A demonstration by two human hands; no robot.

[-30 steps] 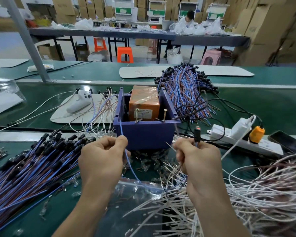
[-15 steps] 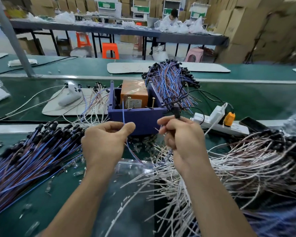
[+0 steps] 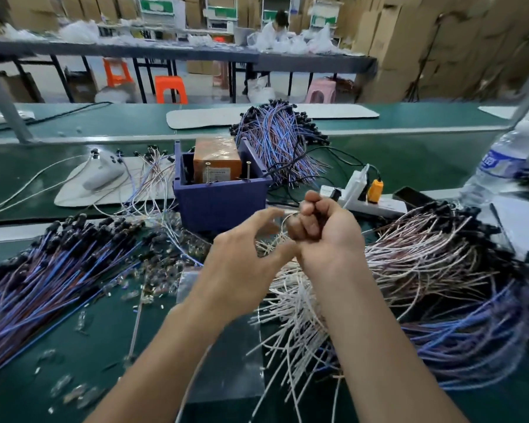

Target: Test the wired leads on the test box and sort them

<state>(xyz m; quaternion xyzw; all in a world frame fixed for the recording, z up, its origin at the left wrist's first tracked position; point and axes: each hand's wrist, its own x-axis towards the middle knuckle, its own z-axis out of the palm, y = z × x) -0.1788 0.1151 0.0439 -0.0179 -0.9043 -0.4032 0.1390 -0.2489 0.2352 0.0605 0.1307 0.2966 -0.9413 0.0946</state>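
Just in front of the box (image 3: 220, 203) at mid-table (image 3: 409, 166), the right hand (image 3: 321, 227) is curled tight round a white lead (image 3: 284, 219), the left hand (image 3: 245, 254) beside it with fingers spread, holding nothing, both above the white pile (image 3: 297, 306) near the front edge, the blue pile (image 3: 43, 276) towards the left edge.

water bottle (image 3: 498, 166), power strip (image 3: 376, 204), orange stools (image 3: 169, 88)
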